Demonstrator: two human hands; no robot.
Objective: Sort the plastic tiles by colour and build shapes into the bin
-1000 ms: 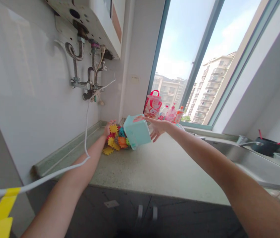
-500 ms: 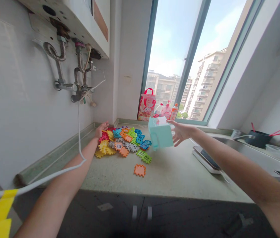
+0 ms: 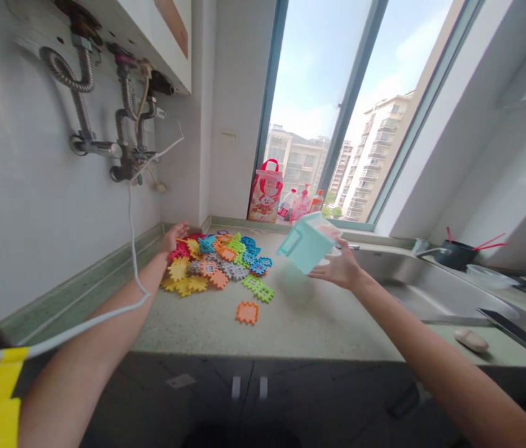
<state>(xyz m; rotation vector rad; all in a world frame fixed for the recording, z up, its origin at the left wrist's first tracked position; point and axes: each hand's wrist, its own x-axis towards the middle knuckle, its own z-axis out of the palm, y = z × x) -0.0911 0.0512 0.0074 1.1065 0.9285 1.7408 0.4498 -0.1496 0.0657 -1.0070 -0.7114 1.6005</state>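
A pile of colourful interlocking plastic tiles (image 3: 219, 258) lies on the counter, in yellow, red, grey, orange, green and blue. At its left edge rests my left hand (image 3: 175, 238), fingers stretched out beside the red tiles and holding nothing I can see. My right hand (image 3: 341, 264) grips a mint-green plastic box (image 3: 307, 242), tilted, in the air right of the pile. What is inside the box is mostly hidden. Closer to me lie a green tile pair (image 3: 258, 289) and a single orange tile (image 3: 247, 313).
A steel sink (image 3: 393, 283) is set in the counter (image 3: 309, 333) at right, near a black pot (image 3: 456, 255) with red sticks. A pink bag (image 3: 265, 196) and bottles (image 3: 301, 204) stand by the window. A white cable (image 3: 132, 249) hangs across the left side.
My right hand has turned the mint-green box and tilted it further. The view has swung right, so more of the sink shows. My left hand stays by the pile.
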